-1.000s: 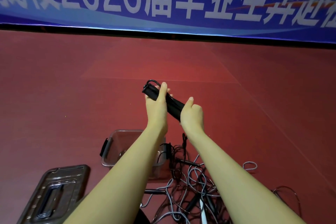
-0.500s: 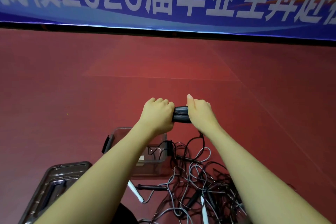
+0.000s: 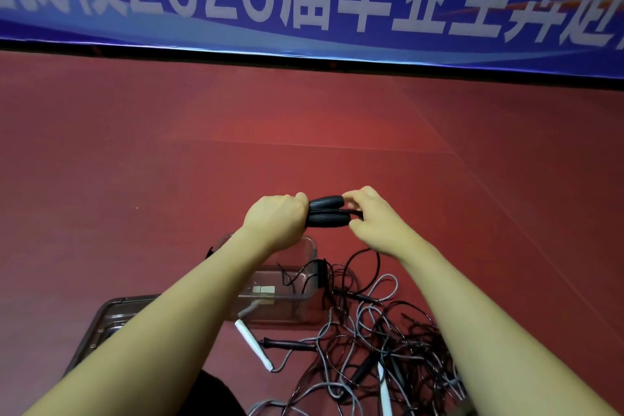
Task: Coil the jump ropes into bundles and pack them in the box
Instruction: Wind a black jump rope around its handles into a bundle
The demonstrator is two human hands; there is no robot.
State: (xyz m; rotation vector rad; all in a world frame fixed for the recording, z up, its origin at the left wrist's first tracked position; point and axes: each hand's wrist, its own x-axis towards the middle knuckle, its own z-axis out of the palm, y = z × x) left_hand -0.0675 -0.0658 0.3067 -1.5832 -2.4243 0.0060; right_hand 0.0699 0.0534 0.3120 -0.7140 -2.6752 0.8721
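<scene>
Here your left hand (image 3: pixel 275 221) grips one end of the two black handles (image 3: pixel 327 215), held side by side above the clear box (image 3: pixel 305 284). Your right hand (image 3: pixel 373 218) pinches the other end, probably with a strand of cord between the fingers. The tangled ropes (image 3: pixel 374 348) lie on the red floor (image 3: pixel 169 179), just right of the box.

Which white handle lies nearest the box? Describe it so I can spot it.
Start at the clear box on the red floor. Just in front of its near wall lies a white handle, slanting toward the tangled ropes. Unlike the other white handle, it lies outside the tangle.
</scene>
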